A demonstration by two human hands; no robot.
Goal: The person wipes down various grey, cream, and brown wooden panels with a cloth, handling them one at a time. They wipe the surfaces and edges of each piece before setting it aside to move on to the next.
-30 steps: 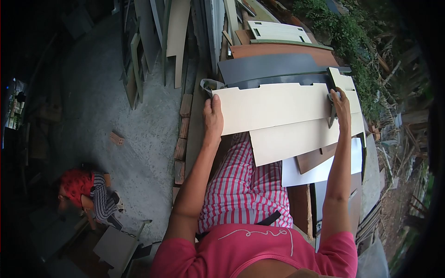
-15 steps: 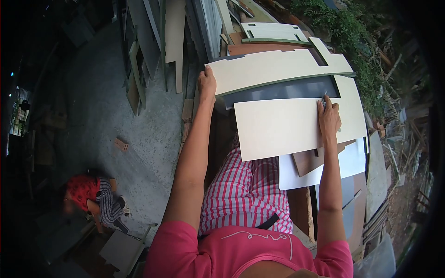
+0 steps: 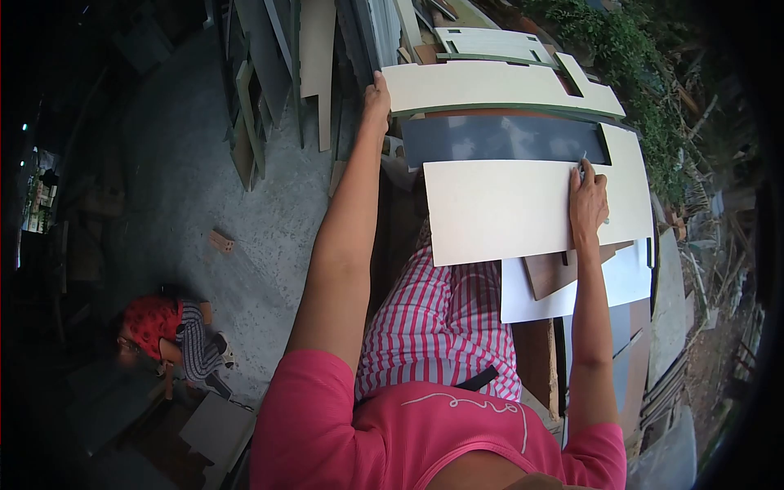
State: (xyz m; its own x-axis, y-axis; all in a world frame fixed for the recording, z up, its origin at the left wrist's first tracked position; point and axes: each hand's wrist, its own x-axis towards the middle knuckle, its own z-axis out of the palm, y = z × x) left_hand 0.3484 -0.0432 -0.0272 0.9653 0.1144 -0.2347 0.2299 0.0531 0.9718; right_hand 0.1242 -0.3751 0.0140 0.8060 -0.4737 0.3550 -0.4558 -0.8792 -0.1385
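My left hand (image 3: 376,104) grips the left end of a long cream board strip (image 3: 482,86) with a green edge. That strip lies across the far part of the stack. Nearer me is a wide cream board (image 3: 502,208) with a rectangular cutout at its upper right. My right hand (image 3: 589,200) rests on this board, its fingers bent round a small pen-like tool whose tip shows above them. A dark grey glossy sheet (image 3: 498,139) shows between the two cream boards.
Upright panels (image 3: 318,65) lean at the upper left. A brick (image 3: 221,241) lies on the concrete floor (image 3: 278,212). Another person (image 3: 167,335) bends over at the lower left. Under the boards are a white sheet (image 3: 531,306) and brown pieces. Plants (image 3: 645,106) stand at the right.
The long cream strip has moved away from me with my left hand, widening the view of the grey sheet. My right hand stays at the same place on the wide board.
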